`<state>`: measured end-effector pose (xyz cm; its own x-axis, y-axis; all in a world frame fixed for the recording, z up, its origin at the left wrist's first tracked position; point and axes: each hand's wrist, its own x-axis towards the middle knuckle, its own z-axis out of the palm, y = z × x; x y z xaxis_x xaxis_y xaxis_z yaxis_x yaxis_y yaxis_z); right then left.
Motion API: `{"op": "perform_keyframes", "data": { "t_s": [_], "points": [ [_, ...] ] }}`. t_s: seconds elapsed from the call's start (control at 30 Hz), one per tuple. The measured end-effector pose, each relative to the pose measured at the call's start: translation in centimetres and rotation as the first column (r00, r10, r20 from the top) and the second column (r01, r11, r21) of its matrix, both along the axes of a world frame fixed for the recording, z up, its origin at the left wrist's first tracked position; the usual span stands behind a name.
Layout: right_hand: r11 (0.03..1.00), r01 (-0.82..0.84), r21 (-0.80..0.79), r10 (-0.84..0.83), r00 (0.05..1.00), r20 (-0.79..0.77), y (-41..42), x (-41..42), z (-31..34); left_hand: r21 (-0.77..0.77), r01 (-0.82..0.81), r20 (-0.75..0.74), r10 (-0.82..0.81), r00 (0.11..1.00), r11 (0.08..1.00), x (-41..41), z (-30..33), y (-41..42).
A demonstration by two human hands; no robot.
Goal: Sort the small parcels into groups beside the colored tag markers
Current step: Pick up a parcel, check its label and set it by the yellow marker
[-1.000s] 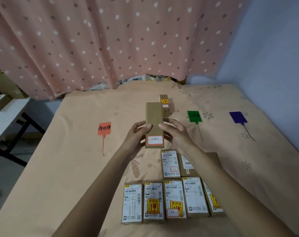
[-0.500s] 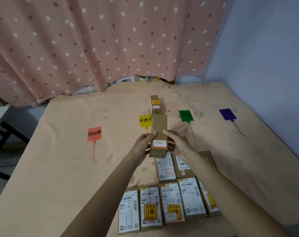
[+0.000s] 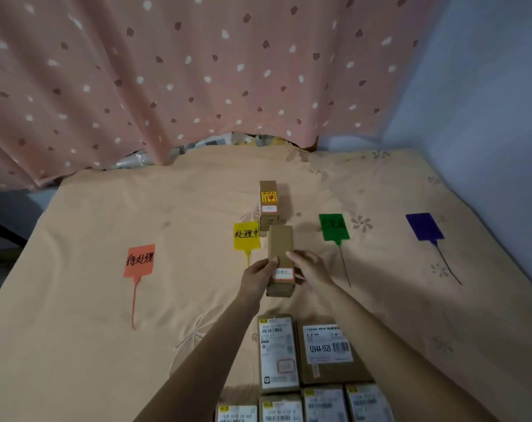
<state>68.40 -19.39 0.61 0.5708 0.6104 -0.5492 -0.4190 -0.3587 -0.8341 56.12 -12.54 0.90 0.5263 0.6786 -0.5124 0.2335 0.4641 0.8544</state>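
A long brown parcel (image 3: pixel 280 245) with a small red-framed label lies just right of the yellow tag (image 3: pixel 246 235). My left hand (image 3: pixel 258 277) grips its near left side and my right hand (image 3: pixel 310 268) grips its near right side. Behind it stands another brown parcel (image 3: pixel 268 202) with a yellow-red sticker. An orange tag (image 3: pixel 139 260) lies to the left, a green tag (image 3: pixel 333 226) and a purple tag (image 3: pixel 424 226) to the right. Several labelled parcels (image 3: pixel 278 354) lie in rows at the near edge.
Everything lies on a peach floral sheet (image 3: pixel 76 330) over a bed. A pink dotted curtain (image 3: pixel 167 71) hangs behind it and a blue wall (image 3: pixel 487 86) closes the right side. The bed's left edge drops off to dark floor.
Both hands have carried the brown parcel forward and down, from in front of me to beside the yellow tag. The camera has moved closer, so the near parcel rows have slid down the view.
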Motion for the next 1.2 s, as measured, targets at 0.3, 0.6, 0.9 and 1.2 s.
{"op": "perform_keyframes", "data": {
  "t_s": [0.3,0.6,0.9,1.2],
  "points": [
    [0.986,-0.106,-0.127,0.116,0.99,0.078,5.6,3.4,-6.7,-0.047,-0.07,-0.074,0.067,0.995,0.996,3.2,-6.3,4.7],
    [0.994,-0.033,-0.103,0.041,0.996,0.076,7.4,4.1,-9.1,-0.047,-0.049,-0.075,0.045,0.996,0.998,4.2,-8.2,6.1],
    [0.997,0.016,-0.075,-0.013,0.999,0.036,8.1,4.7,-10.5,-0.003,-0.008,-0.078,0.008,0.997,1.0,4.9,-9.0,7.0],
    [0.998,0.0,-0.064,0.0,1.0,0.003,9.3,5.3,-10.0,0.015,-0.029,-0.081,0.03,0.996,0.999,5.7,-8.8,7.8]
  ]
}}
